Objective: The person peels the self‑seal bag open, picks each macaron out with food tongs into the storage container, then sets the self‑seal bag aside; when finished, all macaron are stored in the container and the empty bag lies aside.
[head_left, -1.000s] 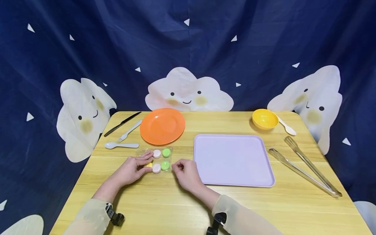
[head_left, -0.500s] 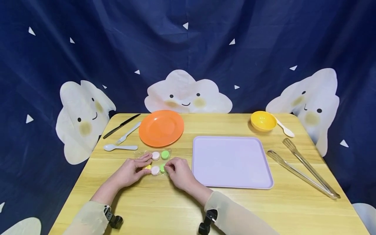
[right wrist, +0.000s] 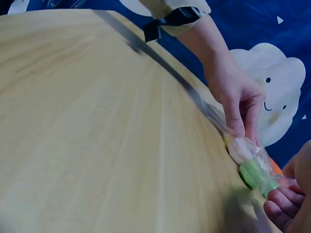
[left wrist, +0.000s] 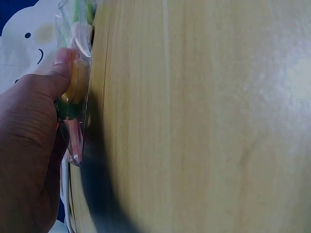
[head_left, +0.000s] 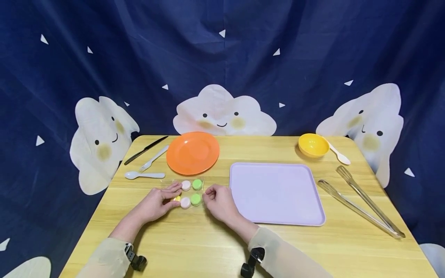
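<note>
A clear plastic package [head_left: 191, 192] of macarons lies before me on the wooden table. Two green macarons [head_left: 196, 199] are at its right end, with two pale pink ones [head_left: 185, 202] beside them. My left hand [head_left: 153, 203] grips the left part, partly hiding a yellow macaron [head_left: 177, 198]. In the left wrist view its thumb presses on the wrapper over the yellow one. Thumb and fingertips of my right hand [head_left: 220, 203] pinch the wrapper's right end, just beyond the green macarons. The right wrist view shows both hands at the crinkled plastic [right wrist: 260, 158].
Behind the package is an orange plate [head_left: 192, 153]; a white spoon [head_left: 144, 175], white fork [head_left: 153, 159] and black knife [head_left: 145, 150] lie left of it. A lilac tray [head_left: 276, 193] is right of my right hand. Farther right are metal tongs [head_left: 361, 208], a yellow bowl [head_left: 313, 145] and another spoon [head_left: 340, 155].
My right hand moved left over the near green macaron, then back right to the wrapper's end. The left hand has kept its grip on the package.
</note>
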The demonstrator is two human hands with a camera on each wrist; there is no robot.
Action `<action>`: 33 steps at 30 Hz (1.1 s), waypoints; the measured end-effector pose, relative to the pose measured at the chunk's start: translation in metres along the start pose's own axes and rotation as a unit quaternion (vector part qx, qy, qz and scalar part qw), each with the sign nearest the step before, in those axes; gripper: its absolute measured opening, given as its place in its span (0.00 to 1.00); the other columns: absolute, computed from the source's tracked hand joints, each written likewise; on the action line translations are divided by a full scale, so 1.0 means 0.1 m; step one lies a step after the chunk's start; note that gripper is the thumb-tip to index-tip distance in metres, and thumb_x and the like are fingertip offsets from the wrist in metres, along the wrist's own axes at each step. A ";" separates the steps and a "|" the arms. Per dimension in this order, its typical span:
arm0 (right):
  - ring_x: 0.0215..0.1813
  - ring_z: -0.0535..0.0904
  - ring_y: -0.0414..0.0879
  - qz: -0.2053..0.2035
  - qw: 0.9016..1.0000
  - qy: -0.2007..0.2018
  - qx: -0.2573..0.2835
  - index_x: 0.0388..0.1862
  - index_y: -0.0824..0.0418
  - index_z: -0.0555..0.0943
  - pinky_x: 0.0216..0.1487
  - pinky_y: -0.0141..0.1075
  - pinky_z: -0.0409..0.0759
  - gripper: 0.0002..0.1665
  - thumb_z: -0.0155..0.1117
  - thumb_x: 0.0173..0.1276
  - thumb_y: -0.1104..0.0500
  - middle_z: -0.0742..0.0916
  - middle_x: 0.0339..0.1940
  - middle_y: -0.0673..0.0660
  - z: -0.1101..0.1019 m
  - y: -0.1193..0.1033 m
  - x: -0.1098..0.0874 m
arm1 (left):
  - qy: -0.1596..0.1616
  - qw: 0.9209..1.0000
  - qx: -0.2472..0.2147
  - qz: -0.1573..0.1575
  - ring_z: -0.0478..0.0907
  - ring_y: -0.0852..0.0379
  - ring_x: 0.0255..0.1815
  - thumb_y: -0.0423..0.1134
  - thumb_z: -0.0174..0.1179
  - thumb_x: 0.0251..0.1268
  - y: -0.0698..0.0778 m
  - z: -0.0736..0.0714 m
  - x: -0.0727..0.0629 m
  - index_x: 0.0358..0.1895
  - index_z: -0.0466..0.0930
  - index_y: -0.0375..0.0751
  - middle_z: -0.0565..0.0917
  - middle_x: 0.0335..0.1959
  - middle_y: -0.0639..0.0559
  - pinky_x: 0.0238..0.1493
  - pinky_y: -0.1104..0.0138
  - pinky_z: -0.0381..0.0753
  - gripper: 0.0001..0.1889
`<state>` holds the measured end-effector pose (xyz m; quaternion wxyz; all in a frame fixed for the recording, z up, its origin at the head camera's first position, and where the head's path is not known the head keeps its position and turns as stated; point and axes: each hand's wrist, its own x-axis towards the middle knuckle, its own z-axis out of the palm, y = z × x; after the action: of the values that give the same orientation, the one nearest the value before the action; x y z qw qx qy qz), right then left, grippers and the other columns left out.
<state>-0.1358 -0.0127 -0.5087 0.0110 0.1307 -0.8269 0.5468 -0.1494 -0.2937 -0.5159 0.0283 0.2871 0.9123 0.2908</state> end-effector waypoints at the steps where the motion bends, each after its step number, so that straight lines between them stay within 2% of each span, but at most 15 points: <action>1: 0.27 0.80 0.36 0.000 1.000 -0.007 0.001 0.33 0.64 0.86 0.32 0.31 0.84 0.02 0.71 0.66 0.67 0.85 0.24 0.48 0.01 -0.01 0.02 | 0.000 1.000 0.000 -0.001 0.69 0.43 0.76 0.41 0.75 0.68 0.00 0.00 -0.01 0.64 0.83 0.34 0.76 0.72 0.47 0.75 0.46 0.66 0.26; 5: 0.27 0.80 0.35 -0.003 0.999 -0.034 -0.019 0.35 0.64 0.85 0.32 0.29 0.83 0.04 0.74 0.68 0.65 0.86 0.26 0.48 0.08 -0.04 0.10 | 0.001 1.000 -0.003 -0.002 0.68 0.43 0.77 0.43 0.74 0.69 -0.02 0.01 -0.03 0.65 0.83 0.34 0.76 0.72 0.48 0.75 0.45 0.66 0.26; 9: 0.27 0.79 0.34 -0.005 0.999 -0.035 -0.037 0.34 0.63 0.86 0.31 0.29 0.82 0.04 0.72 0.70 0.67 0.85 0.25 0.47 0.09 -0.02 0.17 | 0.002 1.000 -0.004 0.000 0.68 0.43 0.77 0.43 0.74 0.69 -0.03 0.01 -0.03 0.65 0.83 0.34 0.76 0.72 0.48 0.75 0.45 0.66 0.26; 17: 0.23 0.78 0.34 0.009 1.000 0.012 -0.024 0.30 0.64 0.89 0.28 0.30 0.81 0.07 0.71 0.67 0.71 0.86 0.21 0.48 -0.09 0.02 0.16 | 0.005 1.000 0.002 0.016 0.70 0.46 0.76 0.44 0.74 0.69 -0.05 0.01 0.04 0.64 0.84 0.35 0.77 0.71 0.48 0.75 0.47 0.67 0.25; 21: 0.22 0.79 0.34 0.016 0.999 0.015 -0.032 0.28 0.62 0.89 0.28 0.31 0.81 0.08 0.71 0.66 0.72 0.86 0.20 0.47 -0.13 0.04 0.16 | 0.005 1.000 -0.003 0.010 0.69 0.47 0.76 0.41 0.74 0.69 -0.05 -0.01 0.03 0.64 0.84 0.35 0.77 0.71 0.48 0.75 0.48 0.67 0.24; 27: 0.26 0.80 0.36 0.021 0.999 -0.023 -0.011 0.30 0.66 0.86 0.29 0.30 0.83 0.04 0.73 0.64 0.68 0.86 0.23 0.50 -0.06 0.05 0.24 | -0.003 1.000 -0.007 -0.002 0.68 0.47 0.77 0.43 0.73 0.70 -0.03 -0.02 0.01 0.65 0.83 0.36 0.76 0.73 0.49 0.75 0.48 0.66 0.25; 29: 0.26 0.80 0.36 0.021 0.999 -0.040 0.002 0.32 0.67 0.85 0.29 0.30 0.83 0.06 0.75 0.65 0.66 0.86 0.24 0.51 -0.02 0.05 0.27 | -0.004 1.000 -0.009 -0.004 0.68 0.47 0.77 0.44 0.73 0.70 -0.02 -0.01 0.00 0.65 0.83 0.36 0.76 0.73 0.50 0.75 0.48 0.66 0.25; 33: 0.26 0.79 0.36 0.007 0.999 -0.046 -0.021 0.31 0.65 0.87 0.28 0.30 0.81 0.07 0.74 0.69 0.64 0.86 0.24 0.50 0.06 0.06 0.31 | -0.005 1.000 -0.012 -0.008 0.68 0.48 0.77 0.44 0.73 0.70 -0.03 -0.02 -0.01 0.66 0.82 0.36 0.75 0.73 0.50 0.76 0.49 0.66 0.25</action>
<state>-0.1667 -0.0224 -0.5112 -0.0284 0.1501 -0.8388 0.5225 -0.1507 -0.2966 -0.5162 0.0387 0.2814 0.9108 0.2996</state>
